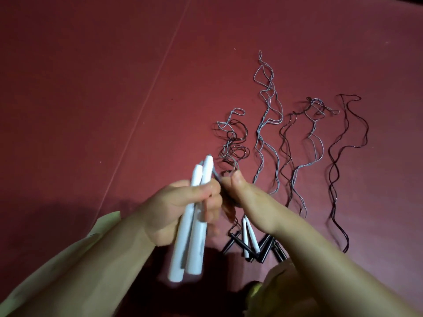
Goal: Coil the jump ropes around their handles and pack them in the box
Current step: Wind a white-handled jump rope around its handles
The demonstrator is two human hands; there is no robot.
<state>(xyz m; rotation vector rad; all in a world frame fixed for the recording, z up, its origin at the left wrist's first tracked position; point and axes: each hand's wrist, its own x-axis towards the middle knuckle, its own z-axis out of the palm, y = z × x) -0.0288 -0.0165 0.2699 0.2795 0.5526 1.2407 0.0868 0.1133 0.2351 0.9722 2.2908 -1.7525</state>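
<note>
My left hand (pixel 180 209) grips a pair of white jump-rope handles (pixel 194 227), held side by side and tilted, their tips pointing up and away. My right hand (pixel 249 202) pinches that rope's thin grey cord (pixel 231 154) just right of the handle tips; the cord trails away in loose loops on the red floor. Several other jump ropes lie stretched out to the right: a grey cord (pixel 266 106), a dark-and-grey pair (pixel 306 138) and a black cord (pixel 338 165). Their white handles (pixel 249 239) and black handles (pixel 265 248) lie bunched below my right wrist. No box is in view.
A red floor mat (pixel 91 88) covers the whole scene, with a pale seam line (pixel 146 99) running diagonally at the left. Pale yellow sleeves (pixel 68 259) cover both my forearms at the bottom of the view.
</note>
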